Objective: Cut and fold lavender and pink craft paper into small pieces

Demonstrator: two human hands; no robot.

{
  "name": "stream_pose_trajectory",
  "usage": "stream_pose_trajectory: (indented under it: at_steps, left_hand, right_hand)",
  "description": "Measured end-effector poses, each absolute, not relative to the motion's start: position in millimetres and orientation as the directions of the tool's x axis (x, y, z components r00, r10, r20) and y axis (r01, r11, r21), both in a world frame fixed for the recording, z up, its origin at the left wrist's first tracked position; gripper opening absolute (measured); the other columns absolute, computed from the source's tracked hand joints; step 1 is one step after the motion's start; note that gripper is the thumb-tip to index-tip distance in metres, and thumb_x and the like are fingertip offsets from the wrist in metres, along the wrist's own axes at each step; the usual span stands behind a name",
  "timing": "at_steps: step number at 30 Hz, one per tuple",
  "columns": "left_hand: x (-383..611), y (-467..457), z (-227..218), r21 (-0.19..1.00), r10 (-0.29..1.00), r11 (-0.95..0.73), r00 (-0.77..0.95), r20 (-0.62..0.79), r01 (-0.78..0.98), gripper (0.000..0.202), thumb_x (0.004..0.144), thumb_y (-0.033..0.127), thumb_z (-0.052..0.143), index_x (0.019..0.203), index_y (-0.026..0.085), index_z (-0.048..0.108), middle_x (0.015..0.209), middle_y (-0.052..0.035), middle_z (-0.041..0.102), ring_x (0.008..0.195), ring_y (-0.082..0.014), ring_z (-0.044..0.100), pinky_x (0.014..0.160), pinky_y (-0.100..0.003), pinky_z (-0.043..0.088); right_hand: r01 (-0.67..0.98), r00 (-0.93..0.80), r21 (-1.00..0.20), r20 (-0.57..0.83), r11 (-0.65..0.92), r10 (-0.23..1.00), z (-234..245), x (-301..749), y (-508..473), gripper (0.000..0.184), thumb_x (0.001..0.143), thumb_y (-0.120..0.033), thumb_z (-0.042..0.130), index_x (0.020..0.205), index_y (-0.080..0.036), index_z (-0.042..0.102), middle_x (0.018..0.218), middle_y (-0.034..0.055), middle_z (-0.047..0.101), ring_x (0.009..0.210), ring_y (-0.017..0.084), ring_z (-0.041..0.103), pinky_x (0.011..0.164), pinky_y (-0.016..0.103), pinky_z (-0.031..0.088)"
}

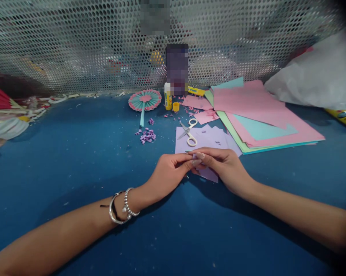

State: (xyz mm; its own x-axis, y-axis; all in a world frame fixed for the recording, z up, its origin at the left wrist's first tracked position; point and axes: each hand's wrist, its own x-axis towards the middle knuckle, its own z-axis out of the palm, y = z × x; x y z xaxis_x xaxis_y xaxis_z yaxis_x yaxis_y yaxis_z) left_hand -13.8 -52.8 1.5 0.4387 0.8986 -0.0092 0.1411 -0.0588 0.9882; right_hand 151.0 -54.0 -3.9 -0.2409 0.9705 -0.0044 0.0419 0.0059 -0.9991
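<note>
Meeting at the tips, the left hand (167, 173) and right hand (229, 166) are pinching a small purple paper scrap (194, 156) between them near white-handled scissors (188, 130) on the blue counter (98, 153) — a light, even grip likely keeping it from slipping or tearing.

I saw the bare left hand (173, 169) and bare right hand (232, 168) pinching a small purple paper scrap (194, 156), near white-handled metal scissors (187, 130) lying partly across lilac paper sheets (182, 146).

Scissors (188, 130), one pair — loose cap (175, 107), one
</note>
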Motion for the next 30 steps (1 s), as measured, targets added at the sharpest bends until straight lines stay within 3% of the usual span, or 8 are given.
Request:
stream_pose_trajectory:
  at_steps: [13,16,19,22,30]
  left_hand:
    - [-15,-52,8,0.995,0.908,0.017,0.416,-0.055,0.096,0.028,0.086,0.036,0.052,0.091,0.015,0.07,0.083,-0.0063,0.071,0.069,-0.0126,0.063,0.056,-0.02,0.046]
    - [-15,-51,6,0.995,0.915,0.073,0.394,-0.091,0.063,0.028,0.087,0.036,0.05,0.092,0.014,0.067,0.082,-0.0069,0.071,0.066,-0.0121,0.062,0.053,-0.02,0.044]
    - [-16,-49,5,0.991,0.91,0.132,0.393,-0.128,0.016,0.026,0.087,0.035,0.049,0.09,0.014,0.064,0.079,-0.0069,0.07,0.064,-0.0116,0.061,0.051,-0.019,0.043]
    - [-18,-47,5,0.99,0.898,0.142,0.418,-0.137,0.019,0.024,0.087,0.034,0.049,0.082,0.014,0.061,0.074,-0.0052,0.068,0.06,-0.01,0.059,0.049,-0.019,0.041]
    - [-24,-46,7,0.988,0.84,0.145,0.521,-0.151,0.052,0.022,0.086,0.031,0.048,0.072,0.015,0.056,0.06,0.0003,0.062,0.053,-0.0076,0.055,0.048,-0.018,0.038]
  right_hand:
    - [-0.064,-0.293,-0.996,-0.038,-0.06,0.955,-11,152,-52,0.021,0.083,-0.034,0.055,0.097,-0.025,0.069,0.071,-0.0003,0.063,0.064,0.011,0.058,0.066,0.028,0.05]
    - [0.035,-0.285,-0.999,0.022,0.034,0.958,-9,153,-53,0.025,0.087,-0.036,0.048,0.099,-0.025,0.068,0.076,0.0013,0.064,0.074,0.013,0.059,0.072,0.03,0.049]
    - [0.114,-0.26,-0.984,0.103,0.137,0.96,-5,154,-56,0.029,0.091,-0.034,0.04,0.111,-0.026,0.06,0.097,0.0034,0.064,0.09,0.015,0.058,0.08,0.032,0.047]
    - [0.148,-0.238,-0.952,0.229,0.268,0.944,-3,154,-59,0.026,0.089,-0.029,0.046,0.114,-0.026,0.053,0.109,0.0054,0.059,0.096,0.015,0.056,0.079,0.031,0.047]
    - [0.261,-0.33,-0.769,0.498,0.584,0.802,-2,159,-56,0.011,0.08,-0.025,0.06,0.091,-0.023,0.061,0.09,0.0034,0.06,0.088,0.016,0.057,0.076,0.033,0.048]
